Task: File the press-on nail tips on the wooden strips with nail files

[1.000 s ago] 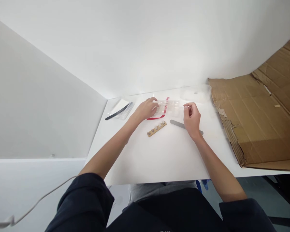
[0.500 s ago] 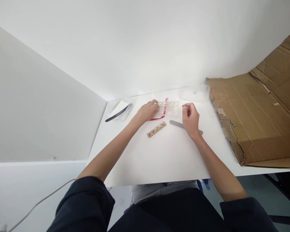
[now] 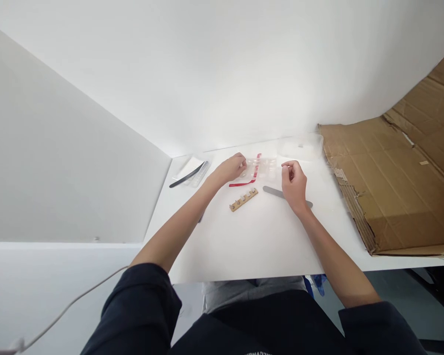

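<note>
My left hand [image 3: 234,167] is at the left end of a clear plastic tray with small compartments [image 3: 269,167], its fingers curled together. Whatever is between those fingertips is too small to tell. To the right of the tray, my right hand [image 3: 294,183] is closed in a pinch above the table, and its contents cannot be made out. Partly under the right hand lies a grey nail file [image 3: 273,192]. A narrow wooden strip [image 3: 243,199] with several small upright pieces on it rests in front of the tray. A red strip [image 3: 255,172] shows at the tray.
At the back left, a black curved tool [image 3: 187,176] lies across clear packaging [image 3: 201,176]. A clear lid-like container [image 3: 303,147] is at the back right. Large cardboard [image 3: 388,187] covers the table's right side. Part of a dark object [image 3: 201,218] shows beside my left forearm.
The view has shifted slightly. My left hand has lifted a little from the tray, its fingers more curled. My right hand stays pinched in nearly the same place.
</note>
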### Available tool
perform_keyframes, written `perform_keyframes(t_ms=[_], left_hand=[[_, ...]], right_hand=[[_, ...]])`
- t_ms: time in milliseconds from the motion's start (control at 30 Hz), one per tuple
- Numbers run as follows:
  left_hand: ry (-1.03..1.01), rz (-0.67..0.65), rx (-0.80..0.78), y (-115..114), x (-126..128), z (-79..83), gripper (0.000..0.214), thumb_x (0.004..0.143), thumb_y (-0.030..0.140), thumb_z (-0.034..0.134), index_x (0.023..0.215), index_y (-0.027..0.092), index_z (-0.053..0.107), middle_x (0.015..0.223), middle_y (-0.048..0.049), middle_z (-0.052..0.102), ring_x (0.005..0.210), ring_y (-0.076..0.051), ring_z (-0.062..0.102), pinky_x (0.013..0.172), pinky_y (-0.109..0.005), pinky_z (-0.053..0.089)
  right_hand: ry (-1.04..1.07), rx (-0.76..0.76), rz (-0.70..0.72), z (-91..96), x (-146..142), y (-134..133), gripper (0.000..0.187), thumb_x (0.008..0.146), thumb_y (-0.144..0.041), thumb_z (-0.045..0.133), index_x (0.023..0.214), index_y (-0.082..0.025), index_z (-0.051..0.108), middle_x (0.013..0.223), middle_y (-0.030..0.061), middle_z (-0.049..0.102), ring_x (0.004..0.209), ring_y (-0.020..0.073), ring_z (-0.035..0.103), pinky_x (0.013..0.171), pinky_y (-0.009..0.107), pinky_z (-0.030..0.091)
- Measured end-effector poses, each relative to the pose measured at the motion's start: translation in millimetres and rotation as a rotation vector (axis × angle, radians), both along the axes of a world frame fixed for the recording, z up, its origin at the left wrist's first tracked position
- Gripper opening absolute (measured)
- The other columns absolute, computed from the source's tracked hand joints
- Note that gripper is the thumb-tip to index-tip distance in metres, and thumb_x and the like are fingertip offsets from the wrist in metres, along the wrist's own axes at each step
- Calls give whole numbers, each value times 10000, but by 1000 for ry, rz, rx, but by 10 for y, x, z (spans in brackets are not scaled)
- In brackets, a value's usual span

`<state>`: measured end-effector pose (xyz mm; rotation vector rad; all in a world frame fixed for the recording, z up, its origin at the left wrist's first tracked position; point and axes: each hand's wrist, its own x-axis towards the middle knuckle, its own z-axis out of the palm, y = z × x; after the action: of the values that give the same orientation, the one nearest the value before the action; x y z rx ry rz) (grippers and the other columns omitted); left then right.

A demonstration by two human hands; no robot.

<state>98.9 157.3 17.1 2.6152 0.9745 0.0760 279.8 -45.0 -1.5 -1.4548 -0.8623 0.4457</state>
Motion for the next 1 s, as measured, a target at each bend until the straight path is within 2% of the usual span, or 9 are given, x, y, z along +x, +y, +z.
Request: perform_keyframes(t_ms=[133, 333, 533, 700, 1000], left_hand=[[-51, 35, 11, 35, -14, -59, 138, 974, 248, 490, 912, 199, 603, 1173, -138, 672, 877, -215, 656, 872, -387, 550], [-133, 108, 40, 39, -39, -87, 120, 967, 283, 521, 904, 209, 591, 1143, -128, 689, 848, -211, 645, 853, -388, 545], [-195, 213, 15, 7, -28, -89, 75, 936, 281, 548, 912, 224, 591, 931, -60, 738, 767, -199, 647, 718, -336, 509], [-229, 222, -3, -7, 2, -123, 80, 918, 283, 569, 913, 215, 612, 930, -65, 743, 787, -197, 657, 728, -329, 522], [-254, 184, -18, -54, -1, -90, 147, 907, 281, 570, 977, 208, 676, 984, -66, 771, 791, -195, 671, 767, -335, 546]], right_hand=[[0, -4, 0, -8, 1, 3, 167, 1012, -377, 490, 963, -251, 588, 691, -60, 467, 632, 147, 453, 644, 294, 401], [-2, -11, -2, -30, 11, 14, 182, 1009, -389, 491, 968, -247, 596, 701, -54, 486, 642, 150, 474, 655, 295, 411], [-1, -12, -1, -41, 3, 17, 186, 1009, -389, 487, 965, -245, 597, 690, -56, 476, 638, 151, 471, 659, 295, 410], [-4, -8, -1, -45, 8, 22, 193, 1012, -387, 476, 967, -244, 596, 697, -52, 482, 643, 152, 472, 660, 295, 410], [-7, -3, -4, -56, 13, 29, 183, 1008, -386, 480, 959, -247, 590, 683, -58, 463, 633, 150, 463, 652, 292, 403]])
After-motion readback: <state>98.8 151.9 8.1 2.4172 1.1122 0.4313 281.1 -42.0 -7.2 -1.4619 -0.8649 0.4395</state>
